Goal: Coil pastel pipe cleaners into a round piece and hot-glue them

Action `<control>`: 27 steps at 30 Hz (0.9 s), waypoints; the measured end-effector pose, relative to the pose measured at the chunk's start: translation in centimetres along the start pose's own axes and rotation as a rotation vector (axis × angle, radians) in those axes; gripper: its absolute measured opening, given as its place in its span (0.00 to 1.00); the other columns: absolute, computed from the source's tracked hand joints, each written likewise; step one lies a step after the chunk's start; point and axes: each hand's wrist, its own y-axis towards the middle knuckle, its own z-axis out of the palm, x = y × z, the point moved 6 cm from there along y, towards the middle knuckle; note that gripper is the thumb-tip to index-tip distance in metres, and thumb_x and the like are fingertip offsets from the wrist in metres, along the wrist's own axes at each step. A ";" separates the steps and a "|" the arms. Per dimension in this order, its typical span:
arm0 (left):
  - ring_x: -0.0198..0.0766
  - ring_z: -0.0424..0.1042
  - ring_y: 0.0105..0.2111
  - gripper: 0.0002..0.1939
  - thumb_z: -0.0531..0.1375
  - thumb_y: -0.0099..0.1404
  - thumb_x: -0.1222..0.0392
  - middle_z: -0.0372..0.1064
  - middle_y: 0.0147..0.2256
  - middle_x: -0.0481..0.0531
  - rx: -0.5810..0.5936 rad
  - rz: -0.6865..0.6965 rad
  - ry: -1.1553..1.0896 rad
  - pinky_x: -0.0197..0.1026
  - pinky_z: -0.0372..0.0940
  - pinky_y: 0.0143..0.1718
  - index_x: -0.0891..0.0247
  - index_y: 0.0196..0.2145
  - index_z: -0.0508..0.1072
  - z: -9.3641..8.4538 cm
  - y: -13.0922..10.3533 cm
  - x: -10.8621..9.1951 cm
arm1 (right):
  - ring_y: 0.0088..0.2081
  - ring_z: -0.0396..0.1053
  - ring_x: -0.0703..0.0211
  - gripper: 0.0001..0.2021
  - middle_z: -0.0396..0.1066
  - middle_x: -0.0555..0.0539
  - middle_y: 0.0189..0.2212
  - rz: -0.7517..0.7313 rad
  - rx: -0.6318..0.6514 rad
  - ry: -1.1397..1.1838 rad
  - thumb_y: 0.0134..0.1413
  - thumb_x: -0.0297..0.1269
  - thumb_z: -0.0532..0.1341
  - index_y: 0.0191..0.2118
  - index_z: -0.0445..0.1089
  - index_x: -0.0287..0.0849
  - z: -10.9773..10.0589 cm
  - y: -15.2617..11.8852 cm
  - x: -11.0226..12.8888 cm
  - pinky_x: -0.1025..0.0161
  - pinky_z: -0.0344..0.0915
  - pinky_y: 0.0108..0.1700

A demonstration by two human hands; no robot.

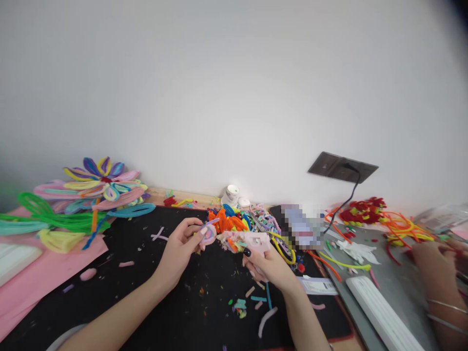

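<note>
Two hands at work, one thing in each. Nearest, bottom centre: black mat (164, 312) with scattered offcuts, incl. a curved pale strip (267, 321) below the right hand (268, 265). Widest stretch of bare mat is lower left of centre, only crumbs and a few bits there; right of centre is tighter, more cuttings, then the mat's red edge at lower right.

Left hand (188, 236), frame centre: fingertips pinched on a pastel coil (208, 235), thin purple strip across its top. Right hand: fingers closed round a pink tool (257, 241), maybe a glue gun, can't confirm. Key relation, my judgement: coil lies directly left of tool, near, about same height in frame, apart. Tool's long axis looks roughly sideways, coil side of it hard to separate from the clutter behind. Left hand is the nearer one to the coil, obviously; right comes at it from the right side.

Just beyond both: orange bundle (231, 222) in a mixed heap, so little room upward. Far right: another person's hand (433, 258), well apart. Upper left: multicoloured flower (104, 178), out of the way. Farthest: white cup (231, 194) near the wall (219, 97), which bounds everything at the back.
</note>
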 end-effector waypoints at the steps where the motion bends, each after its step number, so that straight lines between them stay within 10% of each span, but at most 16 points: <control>1: 0.30 0.65 0.22 0.17 0.67 0.55 0.53 0.72 0.29 0.46 -0.008 -0.002 -0.001 0.33 0.61 0.23 0.61 0.38 0.68 0.0 0.0 0.0 | 0.11 0.50 0.72 0.12 0.56 0.57 0.12 0.008 0.008 0.002 0.48 0.44 0.60 0.23 0.64 0.41 0.1 0.0 0.0 0.72 0.45 0.13; 27: 0.29 0.65 0.22 0.16 0.67 0.56 0.53 0.71 0.27 0.44 0.010 -0.018 0.007 0.32 0.60 0.24 0.60 0.38 0.67 0.0 0.0 0.1 | 0.12 0.50 0.71 0.12 0.56 0.57 0.13 0.038 0.003 -0.027 0.49 0.44 0.60 0.23 0.64 0.41 0.1 0.0 0.0 0.71 0.46 0.13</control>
